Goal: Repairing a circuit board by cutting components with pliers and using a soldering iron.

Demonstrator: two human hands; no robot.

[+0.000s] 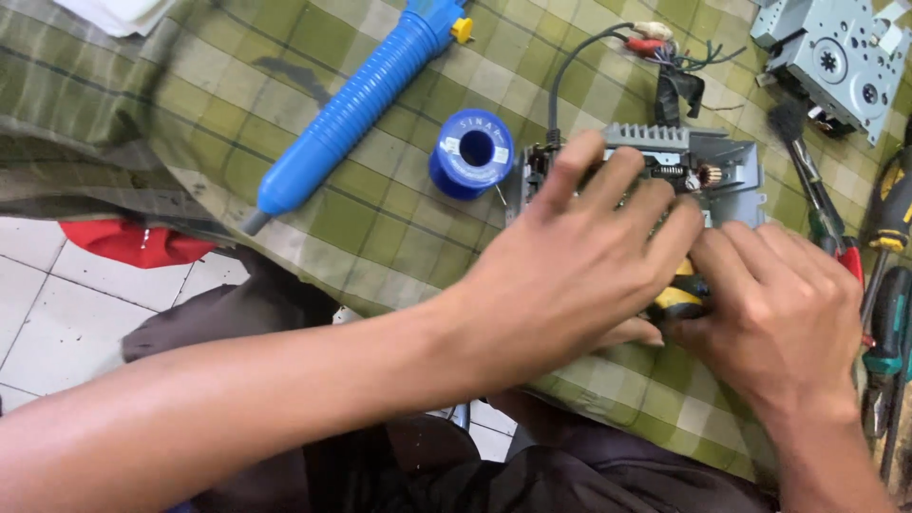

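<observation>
My left hand (579,261) lies palm down over a grey metal circuit unit (727,161) with a ribbed heat sink, fingers spread across its top. My right hand (774,313) sits just to the right, fingers curled around a yellow and black tool handle (676,299) that shows between the two hands. The tool's tip is hidden under my fingers. A black cable (570,66) runs from the unit's far left corner up to a bundle of coloured wires (665,47).
A blue desoldering pump (356,104) lies diagonally on the green checked cloth (285,57). A blue solder spool (470,152) stands left of the unit. A grey disc-drive mechanism (836,57) is at the top right. A brush (793,133) and screwdrivers (888,285) lie along the right edge.
</observation>
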